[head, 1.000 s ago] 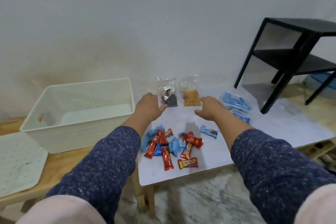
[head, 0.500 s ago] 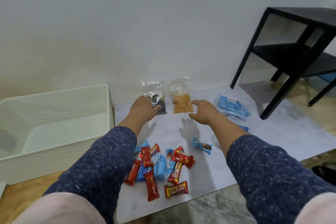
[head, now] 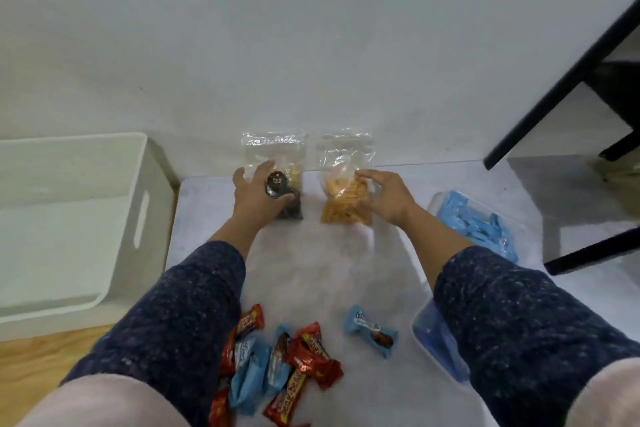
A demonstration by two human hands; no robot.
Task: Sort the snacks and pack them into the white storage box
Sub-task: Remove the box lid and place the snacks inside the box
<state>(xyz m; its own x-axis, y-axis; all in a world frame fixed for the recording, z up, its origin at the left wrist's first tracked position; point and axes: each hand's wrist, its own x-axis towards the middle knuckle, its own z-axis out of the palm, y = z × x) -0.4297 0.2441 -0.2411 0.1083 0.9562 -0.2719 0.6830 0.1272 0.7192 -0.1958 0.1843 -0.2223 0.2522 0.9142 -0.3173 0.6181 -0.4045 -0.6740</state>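
Two clear bags lean against the wall at the back of the white mat. My left hand (head: 254,196) grips the bag of dark snacks (head: 289,210), thumb and fingers around its black label. My right hand (head: 386,199) holds the bag of orange sticks (head: 339,199) from its right side. The white storage box (head: 152,229) stands open on the left, and the part I see holds nothing. A pile of red and blue candy bars (head: 291,364) lies near me, with one blue candy (head: 369,329) apart to its right.
A clear tub of blue-wrapped snacks (head: 474,225) sits at the right, and a second tub (head: 436,343) is partly under my right sleeve. A black shelf frame (head: 554,90) stands at the far right. The wooden bench (head: 34,357) shows at lower left.
I have leaned in, so the view came closer. Both hands moved forward from the mat onto the two bags and closed on them.
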